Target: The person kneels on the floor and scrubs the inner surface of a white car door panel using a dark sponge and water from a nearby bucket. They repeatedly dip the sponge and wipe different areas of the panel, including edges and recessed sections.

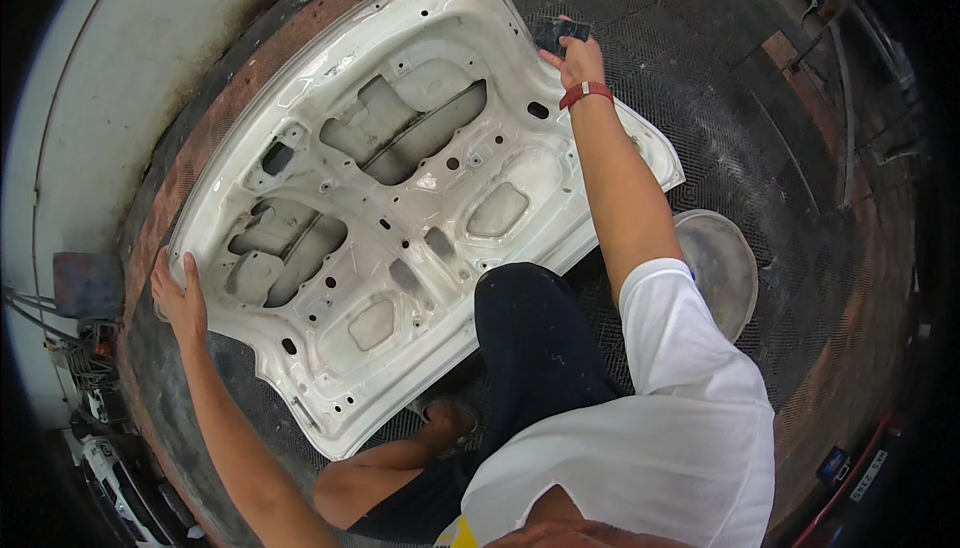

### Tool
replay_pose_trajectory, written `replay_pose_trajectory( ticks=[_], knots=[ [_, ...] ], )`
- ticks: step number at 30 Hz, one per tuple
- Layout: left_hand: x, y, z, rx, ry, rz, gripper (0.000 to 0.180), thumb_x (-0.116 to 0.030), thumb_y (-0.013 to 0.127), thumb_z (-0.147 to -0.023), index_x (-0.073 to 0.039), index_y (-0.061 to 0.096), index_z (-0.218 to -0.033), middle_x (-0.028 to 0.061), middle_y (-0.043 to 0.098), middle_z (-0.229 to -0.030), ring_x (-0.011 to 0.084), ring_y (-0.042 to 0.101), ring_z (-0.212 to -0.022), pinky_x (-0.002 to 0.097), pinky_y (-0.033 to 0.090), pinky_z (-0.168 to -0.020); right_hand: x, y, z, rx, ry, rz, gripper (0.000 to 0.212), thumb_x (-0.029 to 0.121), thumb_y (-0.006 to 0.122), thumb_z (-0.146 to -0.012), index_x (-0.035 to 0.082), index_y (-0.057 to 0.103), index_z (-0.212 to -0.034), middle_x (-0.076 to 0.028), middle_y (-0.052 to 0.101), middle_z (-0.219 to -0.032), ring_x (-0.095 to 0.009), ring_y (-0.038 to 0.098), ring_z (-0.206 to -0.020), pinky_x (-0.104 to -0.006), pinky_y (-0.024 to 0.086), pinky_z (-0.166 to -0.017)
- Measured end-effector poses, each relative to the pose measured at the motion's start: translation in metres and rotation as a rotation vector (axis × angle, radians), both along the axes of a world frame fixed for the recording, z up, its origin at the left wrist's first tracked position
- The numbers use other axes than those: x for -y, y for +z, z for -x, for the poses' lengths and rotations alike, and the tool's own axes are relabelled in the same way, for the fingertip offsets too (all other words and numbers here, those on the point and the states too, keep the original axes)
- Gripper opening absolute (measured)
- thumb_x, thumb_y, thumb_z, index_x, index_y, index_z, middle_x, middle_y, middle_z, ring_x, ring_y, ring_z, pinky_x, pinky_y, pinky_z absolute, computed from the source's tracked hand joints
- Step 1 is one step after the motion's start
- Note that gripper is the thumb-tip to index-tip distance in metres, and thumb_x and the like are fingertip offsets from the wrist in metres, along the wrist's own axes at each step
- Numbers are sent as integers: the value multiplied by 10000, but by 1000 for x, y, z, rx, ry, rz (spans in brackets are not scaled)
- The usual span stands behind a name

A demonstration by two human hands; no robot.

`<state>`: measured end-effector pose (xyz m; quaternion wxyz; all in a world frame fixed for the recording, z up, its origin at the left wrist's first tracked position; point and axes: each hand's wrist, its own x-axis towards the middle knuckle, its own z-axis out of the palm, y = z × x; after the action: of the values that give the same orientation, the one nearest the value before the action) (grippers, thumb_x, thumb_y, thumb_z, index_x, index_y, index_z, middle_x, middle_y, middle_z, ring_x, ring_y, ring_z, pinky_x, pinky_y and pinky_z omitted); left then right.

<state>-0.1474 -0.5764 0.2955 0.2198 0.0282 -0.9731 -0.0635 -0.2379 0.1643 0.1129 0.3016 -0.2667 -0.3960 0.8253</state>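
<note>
A white car trunk lid (pixel 385 223) lies before me with its inner side up, showing cut-out openings, holes and dull grey scuffed patches. At its left corner my left hand (pixel 182 298) grips the rim, thumb on the inner side and fingers over the outer edge. Beyond the right rim, my right hand (pixel 578 56) holds a dark, flat, rectangular pad (pixel 562 36), which looks like sandpaper. A red band circles that wrist. Whether the pad touches the lid's outer face is hidden.
A round, pale, dusty basin (pixel 715 273) sits on the dark ribbed floor mat (pixel 740 163) by my right arm. A stained white wall (pixel 110 98) rises at the left, with a grey box (pixel 88 286) and cables. My bent knee (pixel 530 318) presses close to the lid's near edge.
</note>
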Motion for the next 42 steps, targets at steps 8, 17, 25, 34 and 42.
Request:
replay_pose_trajectory(
  ticks=[8,17,25,34,42],
  knots=[
    [7,7,-11,9,11,20,784,-645,573,-1076,-82,483,-1614,229,463,-1629,439,334,-1553,582,257,-1280,42,52,38,134,-24,-657,494,270,759,-1032,-8,564,-1391,-132,703,-1087,-213,721,-916,-371,645,-737],
    [13,-1,-11,-41,35,59,778,-632,587,-1073,-74,493,-1608,227,485,-1611,435,361,-1542,564,264,-1281,60,119,71,-74,-292,-1110,407,272,762,-993,-22,755,-1275,-218,792,-1190,-353,743,-1159,-420,552,-1012],
    [4,0,-8,-45,18,36,761,-622,596,-1073,-90,498,-1608,220,485,-1607,430,361,-1548,564,255,-1287,29,35,68,100,-144,-1087,339,303,875,-893,17,800,-1061,-198,797,-944,-352,723,-805,-403,568,-800],
    [5,0,-8,-47,4,44,758,-616,604,-1072,-87,501,-1604,227,486,-1598,425,357,-1548,565,268,-1282,41,56,83,24,-274,-1012,337,308,873,-916,11,787,-1050,-143,776,-872,-223,653,-748,-376,549,-764],
    [8,-2,-9,-44,34,57,761,-622,597,-1073,-96,494,-1613,227,468,-1620,427,343,-1560,566,260,-1286,77,128,54,-53,-306,-1169,287,216,782,-956,5,783,-1151,-248,784,-1113,-417,745,-1103,-448,566,-948]
  ],
)
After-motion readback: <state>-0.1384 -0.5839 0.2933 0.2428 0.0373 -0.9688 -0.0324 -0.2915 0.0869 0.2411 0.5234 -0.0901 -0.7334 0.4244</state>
